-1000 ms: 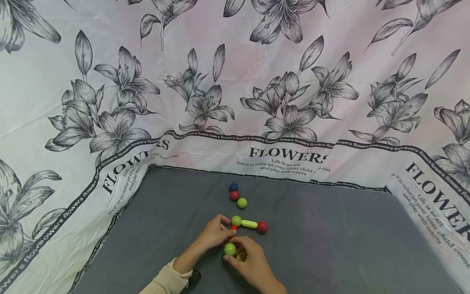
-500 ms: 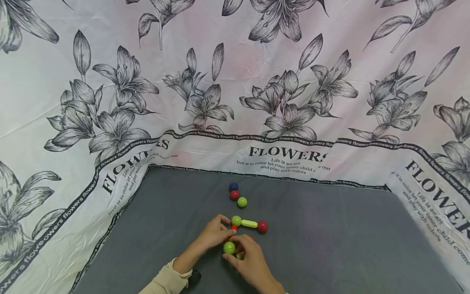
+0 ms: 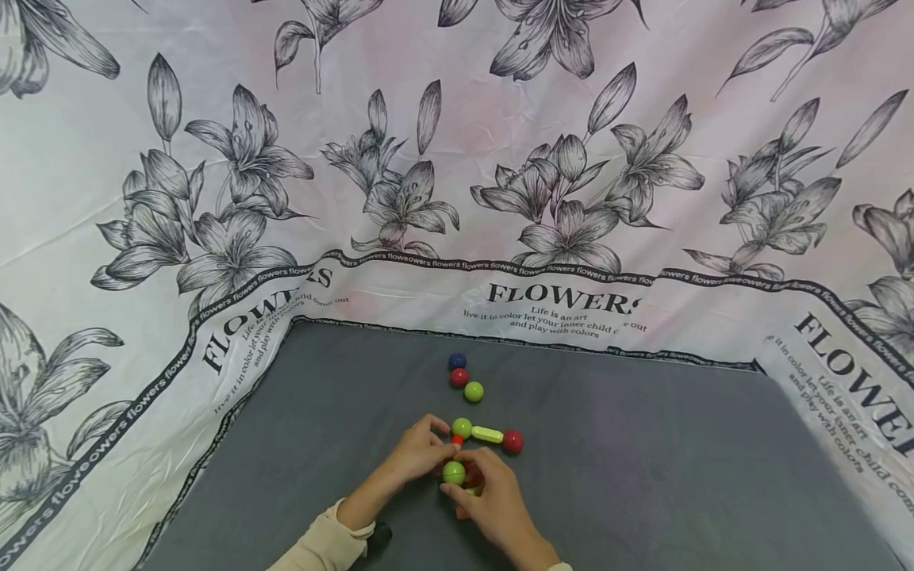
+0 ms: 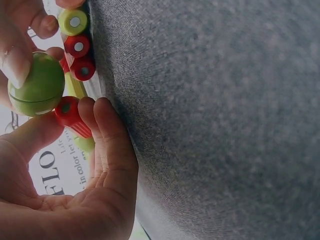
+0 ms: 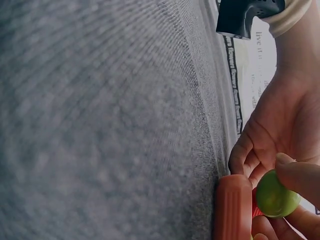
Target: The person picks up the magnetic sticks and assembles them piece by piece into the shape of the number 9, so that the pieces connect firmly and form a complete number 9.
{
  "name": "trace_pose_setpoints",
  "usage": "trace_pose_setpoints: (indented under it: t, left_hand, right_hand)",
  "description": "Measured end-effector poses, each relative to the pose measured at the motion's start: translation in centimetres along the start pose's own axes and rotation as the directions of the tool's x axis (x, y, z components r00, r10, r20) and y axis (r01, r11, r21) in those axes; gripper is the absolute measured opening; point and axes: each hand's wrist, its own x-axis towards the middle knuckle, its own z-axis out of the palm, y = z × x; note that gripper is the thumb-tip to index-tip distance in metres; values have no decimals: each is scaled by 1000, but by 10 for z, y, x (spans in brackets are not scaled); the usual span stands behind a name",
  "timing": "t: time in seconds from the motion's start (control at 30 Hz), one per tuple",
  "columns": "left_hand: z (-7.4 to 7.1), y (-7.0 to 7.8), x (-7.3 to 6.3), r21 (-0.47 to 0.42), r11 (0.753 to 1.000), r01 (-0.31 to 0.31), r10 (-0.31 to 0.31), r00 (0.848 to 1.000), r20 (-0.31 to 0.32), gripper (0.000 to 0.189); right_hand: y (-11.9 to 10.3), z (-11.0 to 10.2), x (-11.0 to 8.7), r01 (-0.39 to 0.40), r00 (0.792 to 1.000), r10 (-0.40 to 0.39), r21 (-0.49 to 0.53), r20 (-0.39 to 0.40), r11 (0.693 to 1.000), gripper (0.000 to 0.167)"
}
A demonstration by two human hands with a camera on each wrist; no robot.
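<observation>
My left hand (image 3: 414, 454) pinches a red magnetic rod (image 4: 72, 117) between thumb and fingertips. The rod's far end meets a green ball (image 3: 462, 428), joined by a yellow rod (image 3: 488, 434) to a red ball (image 3: 512, 442). My right hand (image 3: 494, 496) grips another green ball (image 3: 453, 473) with thumb and fingers. In the left wrist view this held ball (image 4: 37, 85) is right at the red rod's near end. An orange-red rod (image 5: 233, 207) lies on the cloth beside the right hand, which partly covers several other rods.
Farther back on the grey cloth (image 3: 643, 460), a blue ball (image 3: 457, 362), a dark red ball (image 3: 459, 378) and a green ball (image 3: 474, 392) sit close together. A flower-printed sheet (image 3: 400, 293) borders the surface. Beside the left sleeve lies a black object (image 3: 380, 539).
My right hand has moved slightly away from me with the green ball, closer to the red rod. More of the orange-red rod shows beneath it. The left hand keeps its pinch.
</observation>
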Motion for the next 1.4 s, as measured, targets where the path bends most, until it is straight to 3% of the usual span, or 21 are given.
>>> trace_pose_setpoints:
  t: [0.47, 1.1, 1.4]
  left_hand:
    - [1, 1, 2, 10, 1000, 4, -4, 1000, -2, 38]
    - [1, -2, 1, 21, 1000, 11, -11, 1000, 3, 39]
    - [0, -2, 3, 32, 999, 20, -21, 1000, 10, 39]
  right_hand:
    - [2, 4, 0, 86, 996, -87, -50, -30, 995, 38]
    - [1, 8, -1, 114, 991, -117, -52, -58, 992, 36]
    - [1, 10, 0, 76, 996, -81, -83, -46, 994, 37]
